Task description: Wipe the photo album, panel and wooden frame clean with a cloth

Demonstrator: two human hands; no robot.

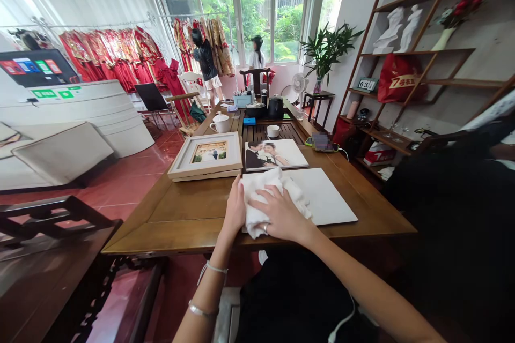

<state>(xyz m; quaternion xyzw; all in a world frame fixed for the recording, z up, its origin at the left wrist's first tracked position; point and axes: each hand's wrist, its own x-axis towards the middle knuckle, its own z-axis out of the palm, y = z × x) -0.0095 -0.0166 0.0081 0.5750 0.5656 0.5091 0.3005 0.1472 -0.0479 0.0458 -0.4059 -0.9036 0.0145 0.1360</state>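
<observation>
A white board (328, 198) lies flat near the front edge of the wooden table. Bunched on its left part is a white cloth (257, 209). My right hand (281, 211) presses down on this cloth, fingers bent over its folds and a ring on one of them. At the board's left side, my left hand (236, 204) grips the edge, close against the cloth; some of its fingers are hidden. Just beyond the board lies a photo print panel (289, 155) of a couple. To its left sit stacked picture frames (207, 155), the top one holding a photo.
Farther back on the table (193, 209) stand a lidded white cup (220, 122), a small white cup (273, 131), a blue box (249, 121) and a black pot (276, 107). A phone (325, 142) with a cable lies right. Two people are near the window.
</observation>
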